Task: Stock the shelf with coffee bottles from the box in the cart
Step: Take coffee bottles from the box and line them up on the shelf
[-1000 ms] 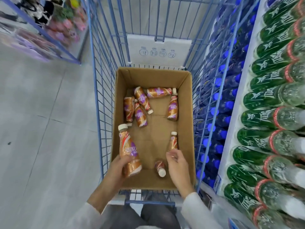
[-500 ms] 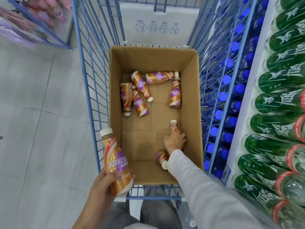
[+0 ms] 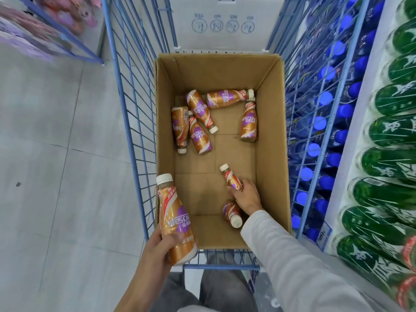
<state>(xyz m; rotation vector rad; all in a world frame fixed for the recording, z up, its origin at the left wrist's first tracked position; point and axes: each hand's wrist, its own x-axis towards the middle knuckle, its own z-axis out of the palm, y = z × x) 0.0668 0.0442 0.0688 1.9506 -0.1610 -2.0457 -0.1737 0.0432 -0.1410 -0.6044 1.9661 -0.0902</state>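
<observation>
Left hand [image 3: 157, 246]: still grips a white-capped gold-and-purple plastic coffee bottle [image 3: 177, 221] over the blue wire cart [image 3: 135, 122], at its near rim.
Right hand [image 3: 247, 197]: inside the brown cardboard box [image 3: 272, 154], clamped on a second bottle [image 3: 230, 177], now tilted rather than upright.

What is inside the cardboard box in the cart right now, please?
Seven coffee bottles: five lying at the far end, one gripped by the right hand, one lying beside that wrist. The sleeve hides the near right corner of the box.
</observation>
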